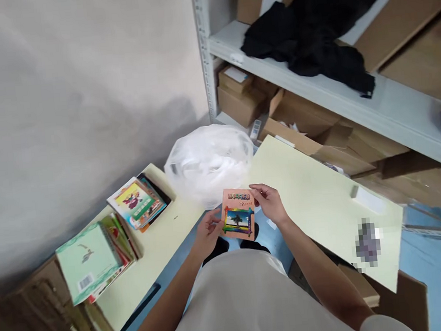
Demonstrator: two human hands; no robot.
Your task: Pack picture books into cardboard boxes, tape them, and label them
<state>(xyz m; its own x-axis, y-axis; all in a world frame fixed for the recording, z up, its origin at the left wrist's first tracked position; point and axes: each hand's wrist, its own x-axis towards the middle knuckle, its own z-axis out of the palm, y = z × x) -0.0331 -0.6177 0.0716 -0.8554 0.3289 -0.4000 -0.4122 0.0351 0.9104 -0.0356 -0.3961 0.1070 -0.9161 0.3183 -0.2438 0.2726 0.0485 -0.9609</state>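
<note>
A small orange-pink book (238, 216) with a tree picture in a rainbow frame on its cover is held up in front of my body. My left hand (209, 230) grips its left edge, fingers closed on it. At the upper right corner, my right hand (269, 202) pinches the same book between thumb and fingers. Just beyond the book stands a white translucent plastic bag (210, 161), its mouth spread wide. To the left are a pile of books (133, 201) with a yellow and green cover on top and a second pile (91, 256) topped by a pale green book.
Pale yellow tabletops lie on the left (165, 242) and right (295, 190). A small white box (369, 199) rests on the right one. Behind it, a metal shelf (411, 97) carries cardboard boxes (303, 122) and a black cloth (309, 29). A wall borders the left.
</note>
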